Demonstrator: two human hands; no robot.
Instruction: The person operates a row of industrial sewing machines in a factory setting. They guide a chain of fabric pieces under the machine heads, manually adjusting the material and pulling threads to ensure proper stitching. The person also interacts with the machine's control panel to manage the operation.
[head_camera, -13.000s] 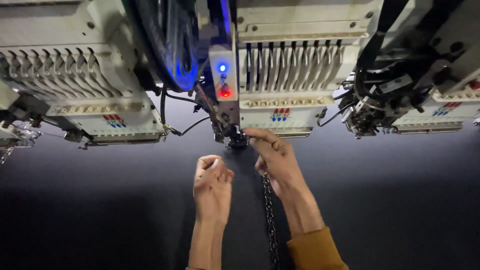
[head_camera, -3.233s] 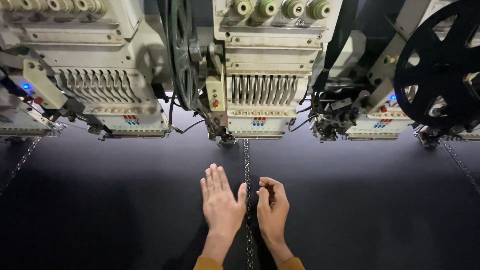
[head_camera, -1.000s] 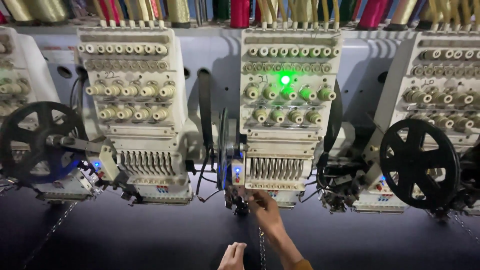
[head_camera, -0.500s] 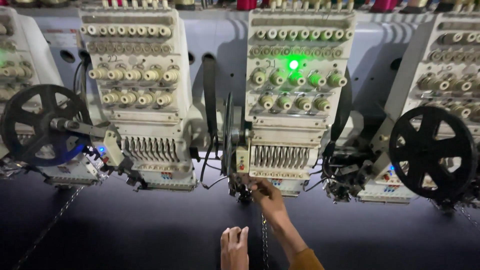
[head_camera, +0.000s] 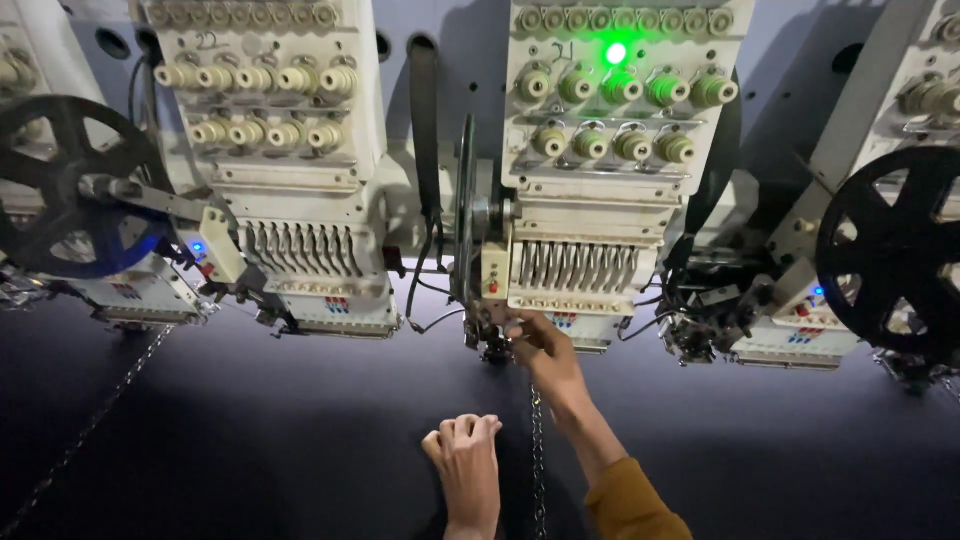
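Biggest thing I'm looking at is the dark fabric (head_camera: 250, 440) stretched flat under a row of embroidery machine heads. The middle head (head_camera: 590, 170) has a green light (head_camera: 615, 53) lit near its top, and black reels (head_camera: 905, 255) sit off to both sides. No bins or trays in view. A stitched sequin line (head_camera: 538, 450) runs down the cloth from the needle area. My right hand (head_camera: 540, 350) is up at the presser foot, fingers pinched narrow on something small there; can't tell what. My left hand (head_camera: 465, 465) rests on the fabric just beside the line, fingers curled loosely, holding nothing.
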